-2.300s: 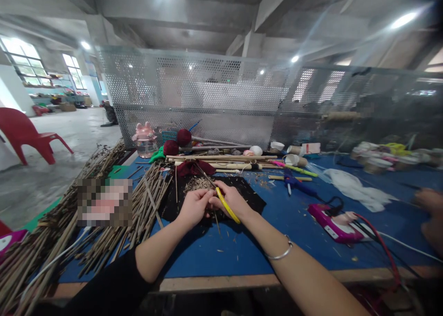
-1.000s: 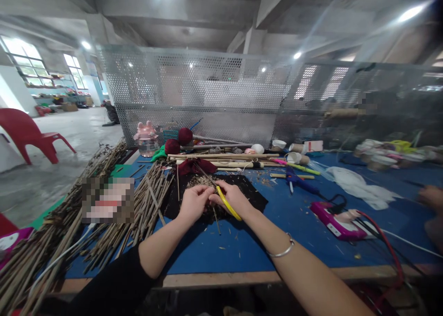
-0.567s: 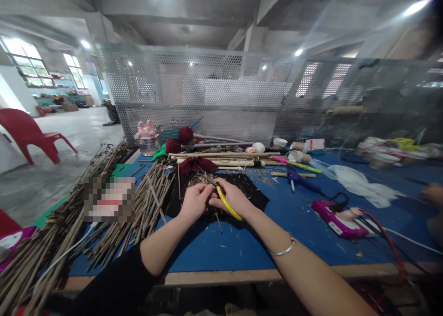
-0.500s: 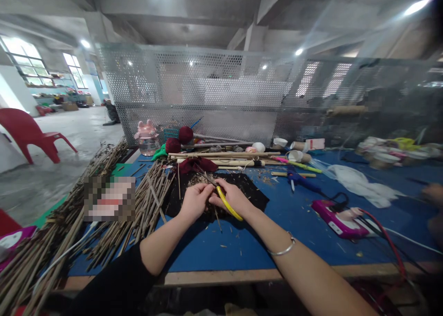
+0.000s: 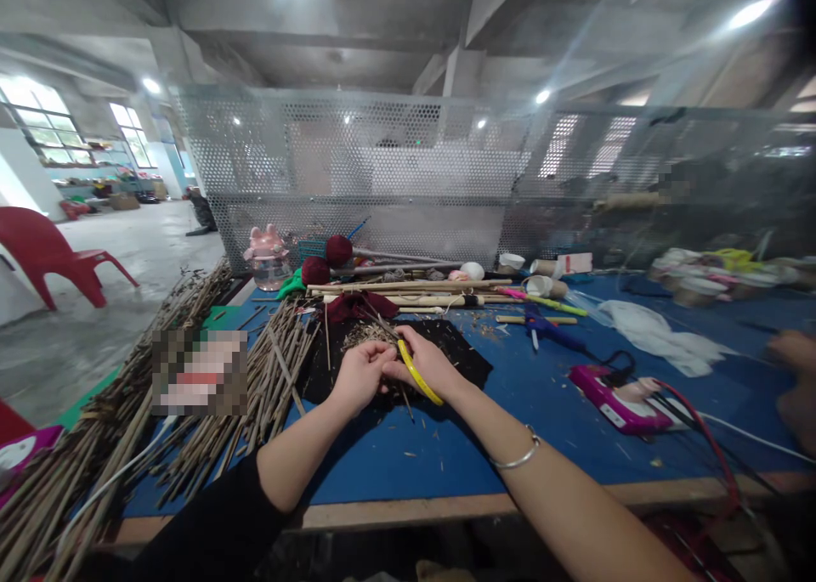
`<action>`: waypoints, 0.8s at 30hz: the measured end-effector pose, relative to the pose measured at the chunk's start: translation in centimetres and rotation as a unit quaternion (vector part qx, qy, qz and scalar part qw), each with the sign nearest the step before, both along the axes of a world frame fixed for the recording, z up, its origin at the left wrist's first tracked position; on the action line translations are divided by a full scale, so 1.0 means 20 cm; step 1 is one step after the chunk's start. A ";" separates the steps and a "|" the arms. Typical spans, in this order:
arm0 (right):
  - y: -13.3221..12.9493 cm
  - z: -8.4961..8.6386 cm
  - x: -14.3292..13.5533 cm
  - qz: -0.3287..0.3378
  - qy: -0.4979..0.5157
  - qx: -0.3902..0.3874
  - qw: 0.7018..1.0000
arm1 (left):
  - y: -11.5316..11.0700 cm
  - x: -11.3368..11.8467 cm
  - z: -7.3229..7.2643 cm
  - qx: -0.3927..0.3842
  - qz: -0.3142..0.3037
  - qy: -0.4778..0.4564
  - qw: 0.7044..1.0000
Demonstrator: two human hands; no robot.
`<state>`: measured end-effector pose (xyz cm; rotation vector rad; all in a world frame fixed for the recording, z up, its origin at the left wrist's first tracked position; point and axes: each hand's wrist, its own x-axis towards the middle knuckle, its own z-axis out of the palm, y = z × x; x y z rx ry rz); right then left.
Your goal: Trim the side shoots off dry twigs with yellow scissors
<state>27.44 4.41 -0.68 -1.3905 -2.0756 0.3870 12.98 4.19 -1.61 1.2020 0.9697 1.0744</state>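
Scissors (image 5: 415,377), yel.-handled, in R fingers (image 5: 411,336), blades fwd, nr L fingers (image 5: 375,355)

- Roomiest lane: bare blue tabletop (image 5: 523,391) between right hand (image 5: 434,363) and purple power strip (image 5: 615,401).
- Further up, glue gun (image 5: 552,333) and its black cord get in the way.
- Left hand's (image 5: 355,380) outer side is tight, loose sticks (image 5: 280,370) piled nearby.
- Ahead: long rods (image 5: 414,289) lying crosswise, perforated screen (image 5: 408,195) behind.
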 end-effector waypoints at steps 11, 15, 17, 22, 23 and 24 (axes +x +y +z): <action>0.00 -0.01 -0.02 0.057 0.066 -0.012 0.996 | -0.01 0.00 0.02 0.019 -0.008 0.006 1.000; 0.01 -0.01 -0.01 0.039 0.054 -0.003 0.998 | -0.02 0.00 0.02 0.018 -0.003 0.010 1.000; 0.01 -0.01 0.00 0.032 0.047 0.005 0.998 | -0.02 0.00 0.02 0.014 -0.003 0.012 1.000; 0.03 -0.02 0.00 0.028 0.029 0.019 0.999 | -0.02 0.00 0.02 0.004 0.001 0.008 1.000; 0.03 -0.02 0.00 0.029 0.028 0.018 0.999 | -0.02 0.00 0.02 0.003 0.001 0.008 1.000; 0.03 -0.02 0.00 0.031 0.026 0.018 0.999 | -0.02 0.00 0.02 0.004 0.001 0.009 1.000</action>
